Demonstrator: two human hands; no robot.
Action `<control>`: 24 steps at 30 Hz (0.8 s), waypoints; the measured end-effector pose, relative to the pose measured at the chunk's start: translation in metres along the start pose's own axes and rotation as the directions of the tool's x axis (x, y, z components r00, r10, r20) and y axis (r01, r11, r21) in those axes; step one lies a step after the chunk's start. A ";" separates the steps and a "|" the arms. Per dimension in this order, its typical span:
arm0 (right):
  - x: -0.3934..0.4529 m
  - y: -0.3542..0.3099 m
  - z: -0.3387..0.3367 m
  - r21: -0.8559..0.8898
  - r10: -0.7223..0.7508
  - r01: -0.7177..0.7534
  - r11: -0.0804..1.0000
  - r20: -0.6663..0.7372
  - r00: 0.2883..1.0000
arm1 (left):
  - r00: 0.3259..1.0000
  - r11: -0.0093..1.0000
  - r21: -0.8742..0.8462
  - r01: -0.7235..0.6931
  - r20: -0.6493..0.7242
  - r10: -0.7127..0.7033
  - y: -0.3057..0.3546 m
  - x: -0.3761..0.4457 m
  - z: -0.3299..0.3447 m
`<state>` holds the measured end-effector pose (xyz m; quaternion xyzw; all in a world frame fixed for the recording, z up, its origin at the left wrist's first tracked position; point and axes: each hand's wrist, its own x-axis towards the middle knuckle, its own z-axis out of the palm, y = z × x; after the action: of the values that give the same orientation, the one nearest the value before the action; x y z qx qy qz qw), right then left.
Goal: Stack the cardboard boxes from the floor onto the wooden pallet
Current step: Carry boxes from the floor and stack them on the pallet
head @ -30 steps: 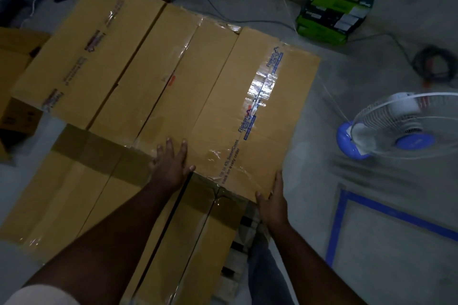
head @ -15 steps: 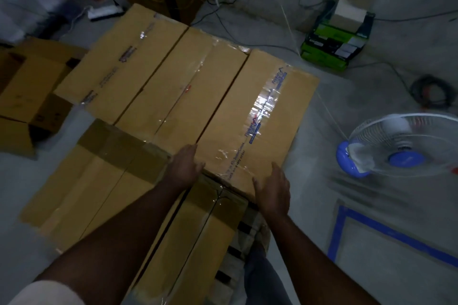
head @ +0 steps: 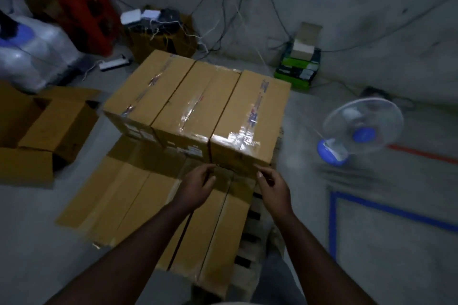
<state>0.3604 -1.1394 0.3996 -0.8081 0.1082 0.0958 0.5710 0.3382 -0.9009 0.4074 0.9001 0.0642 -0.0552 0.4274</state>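
Three taped brown cardboard boxes form an upper row: the right box point(head: 252, 116), the middle box point(head: 198, 104) and the left box point(head: 148, 86). They rest on a lower layer of boxes point(head: 138, 195) that covers the wooden pallet point(head: 255, 218), whose slats show at the right edge. My left hand point(head: 195, 188) and my right hand point(head: 272, 186) hover just in front of the right box's near face, fingers loosely curled, holding nothing.
Open empty cartons point(head: 37, 129) lie on the floor at left. A white and blue floor fan point(head: 359, 129) stands at right by blue floor tape point(head: 333, 220). A green box point(head: 297, 69), cables, a red crate point(head: 84, 15) and wrapped bottles point(head: 32, 49) line the wall.
Both hands have come off the right upper box and pulled back toward me. The view has tilted up, showing more of the wall.
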 end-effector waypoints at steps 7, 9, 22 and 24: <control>-0.146 0.041 -0.057 0.196 0.099 -0.063 0.979 -0.184 0.978 | 0.965 0.986 -0.021 -0.163 0.203 0.164 0.050 -0.109 0.048; -0.187 0.061 -0.082 0.276 0.149 -0.078 0.958 -0.246 0.958 | 0.945 0.978 -0.019 -0.208 0.254 0.206 0.064 -0.139 0.074; -0.618 0.249 -0.278 0.602 0.510 -0.002 0.798 -0.675 0.533 | 0.456 0.771 -0.269 -0.577 0.677 0.578 0.208 -0.490 0.362; -0.685 0.265 -0.301 0.618 0.540 0.052 0.784 -0.721 0.434 | 0.324 0.734 -0.359 -0.577 0.724 0.609 0.233 -0.557 0.403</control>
<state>-0.3615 -1.4642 0.4502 -0.5091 0.5288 -0.2791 0.6191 -0.1906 -1.3979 0.4172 0.7231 -0.4685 -0.2955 0.4128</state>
